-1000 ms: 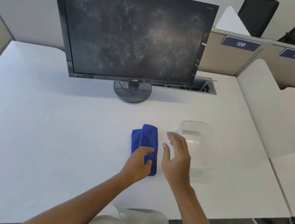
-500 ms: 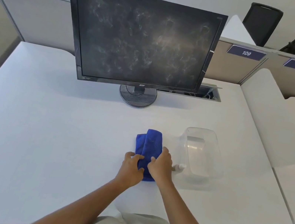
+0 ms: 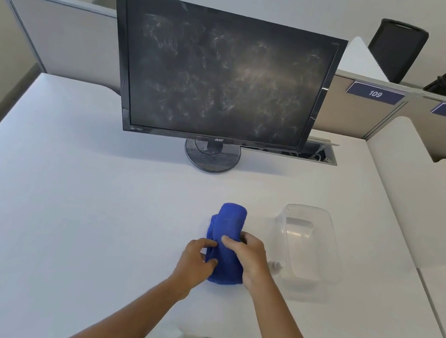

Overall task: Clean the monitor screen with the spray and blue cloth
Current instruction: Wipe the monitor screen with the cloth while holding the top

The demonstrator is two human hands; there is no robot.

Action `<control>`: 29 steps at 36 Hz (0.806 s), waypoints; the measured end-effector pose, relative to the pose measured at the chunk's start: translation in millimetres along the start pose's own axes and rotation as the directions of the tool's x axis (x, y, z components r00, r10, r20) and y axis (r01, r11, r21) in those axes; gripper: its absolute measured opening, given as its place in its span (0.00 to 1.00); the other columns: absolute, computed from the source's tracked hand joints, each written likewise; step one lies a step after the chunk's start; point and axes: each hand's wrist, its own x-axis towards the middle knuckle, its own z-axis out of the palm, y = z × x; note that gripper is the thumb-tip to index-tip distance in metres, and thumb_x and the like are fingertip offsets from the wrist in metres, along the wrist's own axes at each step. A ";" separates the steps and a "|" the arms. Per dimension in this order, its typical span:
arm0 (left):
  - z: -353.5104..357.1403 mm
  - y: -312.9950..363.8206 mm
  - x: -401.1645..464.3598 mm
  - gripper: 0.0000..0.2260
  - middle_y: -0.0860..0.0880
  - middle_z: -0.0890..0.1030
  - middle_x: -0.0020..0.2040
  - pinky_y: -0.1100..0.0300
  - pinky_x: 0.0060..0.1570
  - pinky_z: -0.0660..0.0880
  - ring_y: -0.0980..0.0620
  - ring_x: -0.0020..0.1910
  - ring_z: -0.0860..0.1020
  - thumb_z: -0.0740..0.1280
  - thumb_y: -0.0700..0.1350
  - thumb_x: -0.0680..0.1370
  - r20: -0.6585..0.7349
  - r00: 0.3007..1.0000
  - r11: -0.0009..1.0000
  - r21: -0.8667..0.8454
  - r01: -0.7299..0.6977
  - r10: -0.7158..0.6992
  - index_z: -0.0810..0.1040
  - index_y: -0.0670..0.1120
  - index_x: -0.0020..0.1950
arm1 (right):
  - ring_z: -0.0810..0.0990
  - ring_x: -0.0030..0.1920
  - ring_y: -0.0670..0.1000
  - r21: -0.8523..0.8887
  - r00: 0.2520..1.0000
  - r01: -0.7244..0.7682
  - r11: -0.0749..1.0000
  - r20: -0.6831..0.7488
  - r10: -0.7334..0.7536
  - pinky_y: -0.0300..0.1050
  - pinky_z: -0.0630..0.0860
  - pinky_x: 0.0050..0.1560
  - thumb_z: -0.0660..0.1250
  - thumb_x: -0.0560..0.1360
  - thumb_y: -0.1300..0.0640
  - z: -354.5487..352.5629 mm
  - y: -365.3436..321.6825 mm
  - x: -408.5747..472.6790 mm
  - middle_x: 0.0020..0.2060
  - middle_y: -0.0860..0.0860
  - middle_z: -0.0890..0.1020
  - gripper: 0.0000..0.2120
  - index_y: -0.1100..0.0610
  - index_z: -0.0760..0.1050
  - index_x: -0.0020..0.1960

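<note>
Monitor screen (image 3: 224,80) at 12 o'clock is smeared, unwiped; our left hand (image 3: 196,259) and right hand (image 3: 250,254) both grip the blue cloth (image 3: 229,229); spraying and wiping remain

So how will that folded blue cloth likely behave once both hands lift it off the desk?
The blue cloth looks soft and plush, so it will probably sag and unfold rather than hold its shape. It seems light, since the left hand and right hand pinch it with fingertips alone. The nap probably grips well, so slipping seems unlikely.
</note>
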 end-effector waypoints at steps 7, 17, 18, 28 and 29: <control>-13.5 35.2 -8.1 0.13 0.56 0.81 0.66 0.71 0.40 0.78 0.57 0.58 0.82 0.71 0.42 0.82 -0.060 0.995 0.977 -0.192 -0.093 0.083 0.81 0.56 0.64 | 0.88 0.59 0.55 0.232 0.975 0.121 0.965 0.155 -0.160 0.52 0.86 0.57 0.81 0.72 0.50 -14.5 -32.2 -8.3 0.56 0.50 0.90 0.18 0.52 0.85 0.60; -46.2 107.8 3.4 0.13 0.58 0.81 0.68 0.64 0.52 0.82 0.60 0.63 0.81 0.72 0.46 0.83 -0.078 0.959 0.895 -0.344 -0.283 0.274 0.83 0.62 0.64 | 0.87 0.61 0.66 0.567 0.936 0.148 0.810 0.185 -0.300 0.59 0.87 0.54 0.78 0.79 0.51 -19.6 -108.6 -13.9 0.63 0.61 0.87 0.17 0.57 0.85 0.64; -50.0 116.8 6.0 0.13 0.57 0.82 0.67 0.60 0.54 0.83 0.56 0.63 0.83 0.72 0.46 0.83 -0.064 0.958 0.884 -0.370 -0.284 0.281 0.83 0.62 0.64 | 0.87 0.61 0.67 0.593 0.934 0.146 0.792 0.182 -0.309 0.59 0.86 0.53 0.77 0.79 0.51 -19.1 -116.1 -13.2 0.63 0.62 0.87 0.17 0.58 0.85 0.64; -77.1 191.2 37.5 0.19 0.52 0.80 0.71 0.49 0.65 0.82 0.50 0.68 0.81 0.72 0.37 0.82 -0.016 0.916 0.864 -0.325 -0.384 0.401 0.84 0.60 0.65 | 0.84 0.66 0.70 0.788 0.912 0.141 0.599 0.131 -0.387 0.68 0.84 0.61 0.74 0.80 0.40 -5.4 -172.7 11.6 0.68 0.64 0.83 0.29 0.56 0.78 0.74; -79.6 197.5 41.3 0.20 0.51 0.79 0.71 0.48 0.66 0.82 0.49 0.68 0.81 0.71 0.36 0.82 -0.001 0.910 0.864 -0.313 -0.394 0.414 0.84 0.59 0.66 | 0.84 0.66 0.69 0.806 0.914 0.132 0.578 0.126 -0.385 0.66 0.85 0.59 0.73 0.80 0.40 -3.8 -176.8 13.4 0.68 0.63 0.83 0.29 0.57 0.79 0.74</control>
